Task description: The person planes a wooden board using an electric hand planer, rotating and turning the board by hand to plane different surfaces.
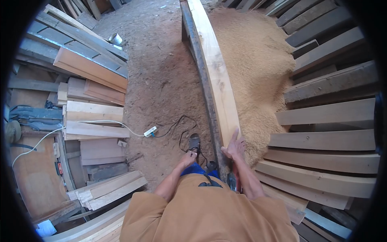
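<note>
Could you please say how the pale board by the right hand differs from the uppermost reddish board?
The pale board is light yellow; the reddish board is orange-brown. The pale board looks longer than the reddish board. The right hand touches the pale board; no hand touches the reddish board. Both look wooden.

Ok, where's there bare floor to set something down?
Mostly bare floor lies between the left stacks and the bench, beyond the power strip. It's crowded near the left hand: cord, shoe. Right of the bench, sawdust runs up to the planks.
</note>
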`<state>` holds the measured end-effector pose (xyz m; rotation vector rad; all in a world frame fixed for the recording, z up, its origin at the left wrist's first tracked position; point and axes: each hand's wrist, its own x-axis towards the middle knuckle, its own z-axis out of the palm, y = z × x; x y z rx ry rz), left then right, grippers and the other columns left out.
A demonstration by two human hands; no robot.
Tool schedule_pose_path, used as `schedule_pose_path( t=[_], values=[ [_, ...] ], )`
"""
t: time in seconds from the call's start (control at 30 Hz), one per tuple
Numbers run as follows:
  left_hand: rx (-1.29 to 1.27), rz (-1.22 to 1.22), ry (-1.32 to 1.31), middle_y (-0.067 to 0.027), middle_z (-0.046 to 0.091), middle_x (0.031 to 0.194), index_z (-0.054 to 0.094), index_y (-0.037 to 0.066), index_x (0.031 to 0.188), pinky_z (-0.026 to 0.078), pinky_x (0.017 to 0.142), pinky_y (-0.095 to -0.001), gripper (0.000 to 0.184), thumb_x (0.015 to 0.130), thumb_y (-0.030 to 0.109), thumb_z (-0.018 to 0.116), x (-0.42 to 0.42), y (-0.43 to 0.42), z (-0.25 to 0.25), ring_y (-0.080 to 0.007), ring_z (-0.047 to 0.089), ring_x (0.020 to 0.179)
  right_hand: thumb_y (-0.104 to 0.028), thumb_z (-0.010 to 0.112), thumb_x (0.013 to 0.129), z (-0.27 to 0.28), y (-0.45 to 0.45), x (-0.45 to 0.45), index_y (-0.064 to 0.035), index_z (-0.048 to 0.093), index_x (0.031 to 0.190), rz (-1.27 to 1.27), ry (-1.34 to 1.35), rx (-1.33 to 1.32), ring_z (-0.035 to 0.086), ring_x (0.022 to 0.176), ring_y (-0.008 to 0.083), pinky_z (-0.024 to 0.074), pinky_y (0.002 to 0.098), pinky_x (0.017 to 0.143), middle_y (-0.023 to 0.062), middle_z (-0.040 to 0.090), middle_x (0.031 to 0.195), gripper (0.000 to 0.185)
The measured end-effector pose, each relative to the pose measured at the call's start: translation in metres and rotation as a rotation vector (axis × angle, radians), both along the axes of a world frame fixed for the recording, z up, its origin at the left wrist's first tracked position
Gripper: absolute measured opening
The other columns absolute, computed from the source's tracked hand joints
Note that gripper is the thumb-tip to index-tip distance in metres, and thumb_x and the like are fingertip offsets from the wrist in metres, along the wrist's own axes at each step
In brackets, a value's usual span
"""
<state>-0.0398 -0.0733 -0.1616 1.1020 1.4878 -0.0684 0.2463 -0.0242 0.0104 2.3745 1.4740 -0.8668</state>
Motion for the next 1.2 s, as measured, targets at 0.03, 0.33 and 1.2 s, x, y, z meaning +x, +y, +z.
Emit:
schedule_pose_path(
  t=[0.03, 0.33, 1.2],
  values=[
    [0.009, -0.012, 0.005, -0.0259, 0.069, 0.118, 0.063, 0.004, 0.119, 0.049, 0.098, -0.0477, 0.049, 0.101, 0.048, 0.053, 0.000, 0.003, 0.010, -0.0386, 0.066, 0.114, -0.042, 0.086, 0.076, 0.006, 0.003, 0.001, -0.0047, -0.010, 0.163, -0.005, 0.016, -0.002, 0.039, 0.137, 0.0556, 0.0329, 0.0568, 0.116, 0.0436, 0.032, 0.146, 0.135],
    [0.015, 0.085, 0.001, -0.0239, 0.072, 0.106, 0.067, 0.002, 0.110, 0.053, 0.088, -0.0471, 0.049, 0.100, 0.048, 0.055, -0.019, -0.011, -0.035, -0.0378, 0.070, 0.101, -0.051, 0.081, 0.079, 0.030, 0.014, 0.046, -0.0114, 0.007, 0.166, -0.048, 0.045, 0.060, 0.036, 0.140, 0.0542, 0.0310, 0.0558, 0.118, 0.0389, 0.030, 0.154, 0.121],
    [-0.002, -0.031, 0.009, -0.0237, 0.072, 0.108, 0.065, 0.002, 0.113, 0.050, 0.091, -0.0467, 0.049, 0.102, 0.047, 0.052, 0.020, 0.019, 0.039, -0.0360, 0.069, 0.104, -0.046, 0.086, 0.074, 0.001, 0.006, 0.007, -0.0044, -0.013, 0.163, -0.055, -0.035, -0.066, 0.042, 0.134, 0.0555, 0.0356, 0.0574, 0.113, 0.0420, 0.031, 0.147, 0.139]
  ],
)
